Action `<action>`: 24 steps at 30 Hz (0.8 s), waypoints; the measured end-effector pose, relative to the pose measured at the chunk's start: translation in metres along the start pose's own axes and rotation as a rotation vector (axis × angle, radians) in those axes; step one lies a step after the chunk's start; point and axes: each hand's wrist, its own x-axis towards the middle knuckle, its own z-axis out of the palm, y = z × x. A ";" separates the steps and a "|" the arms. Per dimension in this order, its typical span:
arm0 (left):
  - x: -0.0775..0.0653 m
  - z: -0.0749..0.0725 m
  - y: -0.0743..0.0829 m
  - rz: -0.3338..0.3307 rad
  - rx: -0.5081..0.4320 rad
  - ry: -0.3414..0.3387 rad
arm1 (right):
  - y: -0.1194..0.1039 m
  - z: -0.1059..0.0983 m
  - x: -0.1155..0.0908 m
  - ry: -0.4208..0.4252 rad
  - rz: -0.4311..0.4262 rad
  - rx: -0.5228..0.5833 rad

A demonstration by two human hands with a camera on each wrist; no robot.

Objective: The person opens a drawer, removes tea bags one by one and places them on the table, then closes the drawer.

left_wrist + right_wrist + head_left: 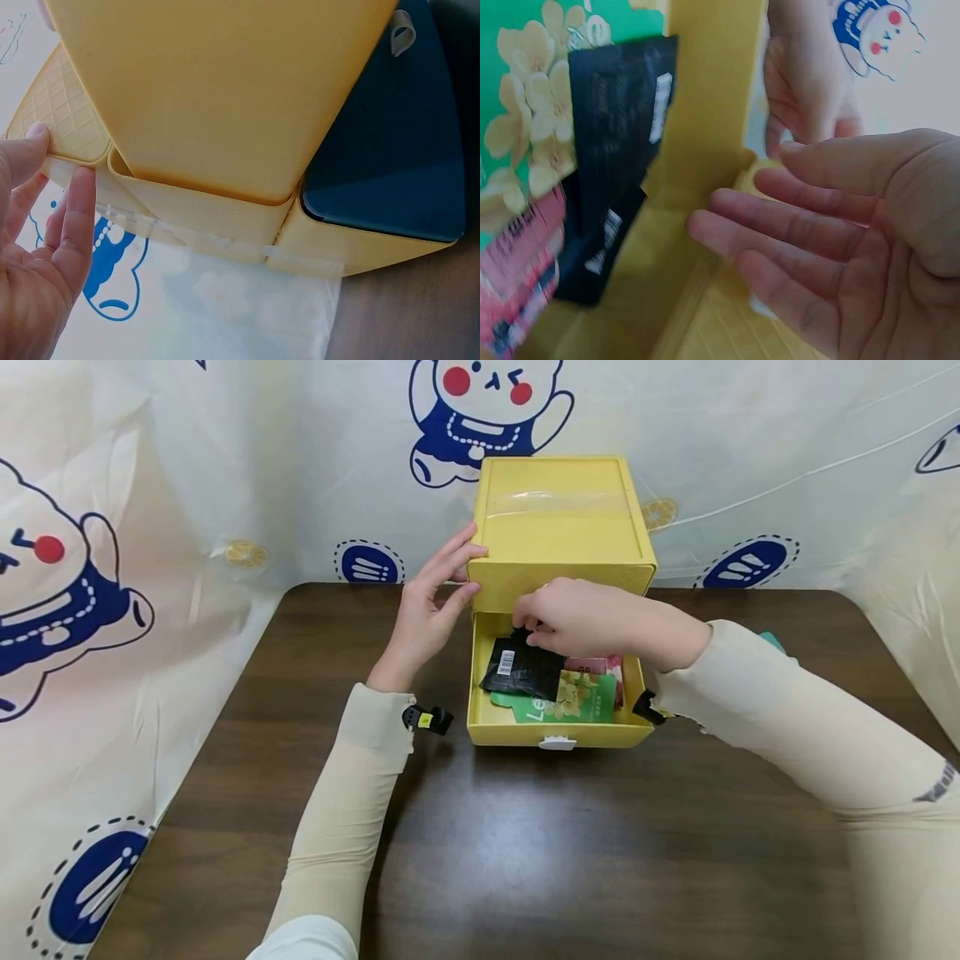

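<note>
A yellow drawer box point(562, 527) stands at the back of the table with one drawer point(510, 737) pulled out. Beside its left side is my left hand point(427, 610), fingers extended along the edge; in the left wrist view the thumb touches the waffle-patterned front point(64, 105). My right hand point(585, 614) hangs over the drawer, close to a black packet point(525, 668) with a white barcode label. From the right wrist, the fingers point(795, 225) are loosely bent and hold nothing. Two black packets overlap there, lying against a green flowered card point(536, 97) and a pink package point(525, 255).
A dark panel point(382, 127) with a white loop pull point(403, 34) forms another front of the box. The drawer has a white handle point(557, 743). Brown tabletop point(525, 860) extends in front, and a printed white curtain point(300, 468) hangs behind. Something teal point(772, 641) shows past the right sleeve.
</note>
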 end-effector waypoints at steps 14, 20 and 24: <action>0.001 0.000 0.000 0.018 -0.011 -0.002 | -0.001 0.027 0.034 -0.377 0.028 -0.051; 0.000 0.000 -0.001 0.028 -0.017 -0.008 | -0.003 0.033 0.042 -0.429 0.039 -0.123; 0.001 0.000 -0.002 0.058 -0.021 -0.004 | -0.006 0.036 0.043 -0.403 0.037 -0.193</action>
